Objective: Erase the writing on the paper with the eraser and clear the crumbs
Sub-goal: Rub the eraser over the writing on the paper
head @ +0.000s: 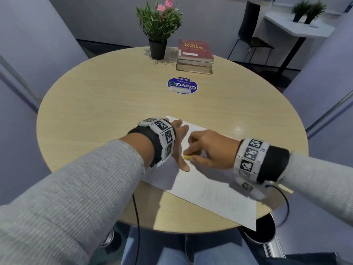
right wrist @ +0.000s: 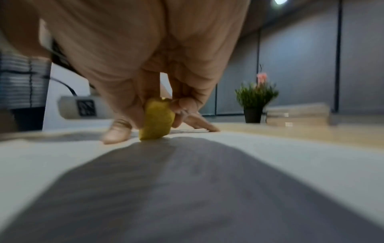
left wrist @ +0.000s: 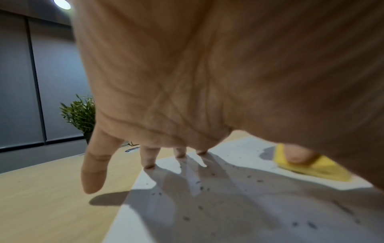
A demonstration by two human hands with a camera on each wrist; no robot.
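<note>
A white sheet of paper (head: 210, 192) lies on the near side of the round wooden table (head: 114, 104), one corner hanging over the front edge. My left hand (head: 180, 142) rests flat on its upper left part, fingers spread and straight. My right hand (head: 202, 148) pinches a small yellow eraser (head: 187, 157) and holds it down on the paper beside the left thumb. The left wrist view shows the eraser (left wrist: 311, 167) under a fingertip and several dark crumbs (left wrist: 199, 187) scattered on the sheet (left wrist: 228, 213). In the right wrist view the eraser (right wrist: 156, 120) stands on edge on the paper (right wrist: 270, 156).
A potted plant with pink flowers (head: 158, 27) and a stack of books (head: 194, 56) stand at the table's far side. A round blue sticker (head: 182, 85) sits mid-table. A black chair (head: 250, 35) and a white shelf with plants (head: 298, 25) are beyond.
</note>
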